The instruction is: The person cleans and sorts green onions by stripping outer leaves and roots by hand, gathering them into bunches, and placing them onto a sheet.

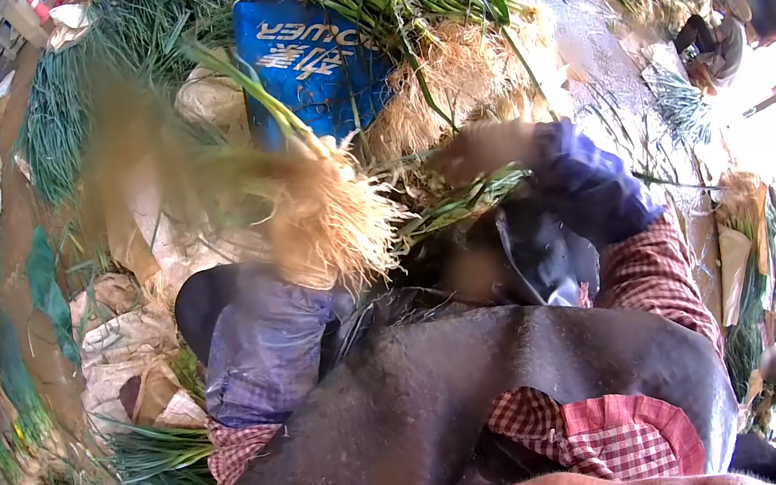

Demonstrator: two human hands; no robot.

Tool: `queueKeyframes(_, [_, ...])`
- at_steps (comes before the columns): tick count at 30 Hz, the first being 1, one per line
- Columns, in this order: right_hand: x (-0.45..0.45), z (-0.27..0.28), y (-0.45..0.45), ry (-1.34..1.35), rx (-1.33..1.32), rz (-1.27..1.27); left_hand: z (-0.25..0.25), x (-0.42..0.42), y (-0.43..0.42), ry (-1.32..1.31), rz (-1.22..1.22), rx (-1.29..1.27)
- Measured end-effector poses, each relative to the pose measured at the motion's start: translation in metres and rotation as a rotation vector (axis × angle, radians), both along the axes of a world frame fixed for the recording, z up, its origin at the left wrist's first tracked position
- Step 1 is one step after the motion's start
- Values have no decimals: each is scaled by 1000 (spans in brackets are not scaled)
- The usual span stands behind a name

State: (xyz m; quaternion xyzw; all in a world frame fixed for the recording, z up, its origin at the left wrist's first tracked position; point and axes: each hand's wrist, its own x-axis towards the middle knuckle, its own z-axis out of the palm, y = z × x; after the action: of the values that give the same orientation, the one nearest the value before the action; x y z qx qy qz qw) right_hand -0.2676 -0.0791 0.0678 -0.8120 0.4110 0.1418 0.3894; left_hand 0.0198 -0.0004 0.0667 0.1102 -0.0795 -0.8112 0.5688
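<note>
A bunch of green onions (329, 216), its pale stringy roots hanging down, is held at the left of my lap. My left hand (285, 193) is around this bunch, mostly covered by roots and a lens smear. Over the dark lap, my right hand (487, 149) is bent inward beside some loose green leaves (477, 199). Its fingers are too blurred to make out. Just beyond both hands lies a larger pile of green onions (454, 82), roots toward me, partly over a blue printed sheet or box (305, 59).
More green onions (54, 122) are heaped at the far left, and others (167, 476) lie by my left side. Pale sacks (128, 347) sit beside my left sleeve. A person (719, 42) crouches at the far right. A dark apron (434, 416) covers my lap.
</note>
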Motion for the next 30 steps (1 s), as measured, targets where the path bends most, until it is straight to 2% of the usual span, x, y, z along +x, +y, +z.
queueKeyframes(1, [-4,20,-4,-264,25,-56,-27,4,-8,133,-163,-132])
queueKeyframes(2, [-13,33,-19,-518,12,-121,-25,2,-7,274,-239,-82])
queueKeyframes(3, [-21,51,-27,-680,-66,-209,-28,0,-6,295,-263,-77])
queueKeyframes(5, [-52,73,-57,-748,-480,-546,-32,0,-4,308,-283,-79])
queueKeyframes(7, [-102,67,-101,-543,-940,-846,-29,-1,1,287,-282,-18])
queueKeyframes(8, [-130,56,-124,-314,-1042,-947,-28,-1,4,162,-220,-37])
queueKeyframes(10, [-172,27,-153,289,-1059,-1123,-36,-2,3,254,-299,-4])
queueKeyframes(11, [-196,7,-171,433,-983,-1117,-37,-5,2,188,-220,25])
queueKeyframes(12, [-217,-13,-188,440,-907,-1055,-28,-9,3,199,-190,-64])
queueKeyframes(14, [-240,-38,-206,372,-875,-957,-27,-8,5,182,-204,13])
queueKeyframes(15, [-238,-32,-208,342,-926,-903,-27,-7,3,179,-204,14])
queueKeyframes(17, [-235,-25,-205,247,-1008,-856,-26,-7,1,419,-396,25])
queueKeyframes(18, [-226,-17,-197,179,-1041,-862,-20,-8,3,422,-402,36])
queueKeyframes(19, [-216,-9,-189,110,-1073,-864,-9,-9,3,686,-480,201])
queueKeyframes(20, [-199,7,-172,28,-1162,-991,-9,-10,3,756,-489,256])
queueKeyframes(22, [-246,-26,-203,133,-1268,-1032,-9,-12,4,894,-506,370])
queueKeyframes(23, [-261,-34,-215,246,-938,-979,-14,-13,4,868,-461,333])
queueKeyframes(25, [-254,-49,-204,163,-770,-943,-17,-13,2,719,-414,278])
queueKeyframes(27, [-227,-33,-193,226,-888,-860,-18,-11,0,440,-405,177])
queueKeyframes(28, [-219,-31,-194,176,-1019,-851,-18,-9,0,439,-399,179])
queueKeyframes(30, [-152,6,-153,256,-1133,-789,-15,-9,-1,510,-409,185])
